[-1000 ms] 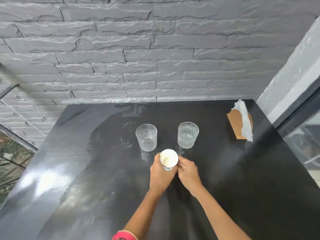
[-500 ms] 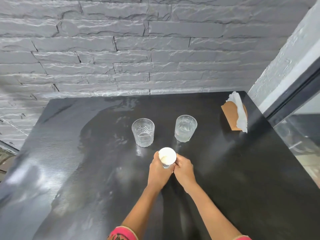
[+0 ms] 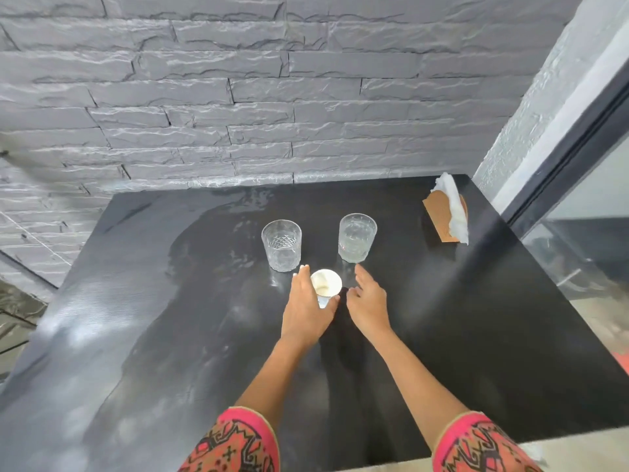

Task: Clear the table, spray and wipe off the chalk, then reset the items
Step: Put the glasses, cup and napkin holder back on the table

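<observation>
Released now, the white cup (image 3: 326, 283) is flanked by left hand (image 3: 304, 303) and right hand (image 3: 369, 299), fingers straightened; resetting is judged ending, withdrawal needed.

Two glasses (image 3: 281, 245) (image 3: 357, 237), one white cup (image 3: 326, 283), one napkin holder (image 3: 440, 216)

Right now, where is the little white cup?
In the head view, the white cup stands on the black table, just nearer than the two clear glasses, between the left hand, touching it, and the right hand.
</observation>
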The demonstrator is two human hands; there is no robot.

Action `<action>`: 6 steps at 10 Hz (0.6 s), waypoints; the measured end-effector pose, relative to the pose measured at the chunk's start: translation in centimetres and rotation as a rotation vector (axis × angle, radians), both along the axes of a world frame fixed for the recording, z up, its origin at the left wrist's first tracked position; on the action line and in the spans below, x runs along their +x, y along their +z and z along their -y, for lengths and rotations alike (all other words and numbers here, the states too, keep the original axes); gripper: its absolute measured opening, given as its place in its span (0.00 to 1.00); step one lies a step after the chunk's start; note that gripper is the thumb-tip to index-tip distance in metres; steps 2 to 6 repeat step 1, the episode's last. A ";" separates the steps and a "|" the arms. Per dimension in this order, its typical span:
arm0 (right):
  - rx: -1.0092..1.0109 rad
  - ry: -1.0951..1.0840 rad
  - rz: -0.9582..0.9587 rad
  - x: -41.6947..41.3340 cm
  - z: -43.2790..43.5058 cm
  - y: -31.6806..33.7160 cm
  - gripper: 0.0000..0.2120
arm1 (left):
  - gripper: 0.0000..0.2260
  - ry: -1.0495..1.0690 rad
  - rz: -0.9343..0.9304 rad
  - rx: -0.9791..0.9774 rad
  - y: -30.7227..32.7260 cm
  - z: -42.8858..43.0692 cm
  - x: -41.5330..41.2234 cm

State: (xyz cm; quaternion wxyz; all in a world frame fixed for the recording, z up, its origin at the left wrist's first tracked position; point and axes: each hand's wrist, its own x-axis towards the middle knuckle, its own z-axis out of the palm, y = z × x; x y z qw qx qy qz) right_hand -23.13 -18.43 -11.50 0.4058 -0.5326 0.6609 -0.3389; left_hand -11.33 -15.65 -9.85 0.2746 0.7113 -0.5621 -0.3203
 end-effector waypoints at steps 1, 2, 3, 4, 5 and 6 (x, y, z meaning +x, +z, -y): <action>-0.208 0.030 -0.073 -0.5 -2.6 2.1 0.26 | 0.34 -0.019 0.115 -0.102 2.6 -2.9 -0.2; -0.208 0.030 -0.073 -0.5 -2.6 2.1 0.26 | 0.34 -0.019 0.115 -0.102 2.6 -2.9 -0.2; -0.208 0.030 -0.073 -0.5 -2.6 2.1 0.26 | 0.34 -0.019 0.115 -0.102 2.6 -2.9 -0.2; -0.208 0.030 -0.073 -0.5 -2.6 2.1 0.26 | 0.34 -0.019 0.115 -0.102 2.6 -2.9 -0.2; -0.208 0.030 -0.073 -0.5 -2.6 2.1 0.26 | 0.34 -0.019 0.115 -0.102 2.6 -2.9 -0.2; -0.208 0.030 -0.073 -0.5 -2.6 2.1 0.26 | 0.34 -0.019 0.115 -0.102 2.6 -2.9 -0.2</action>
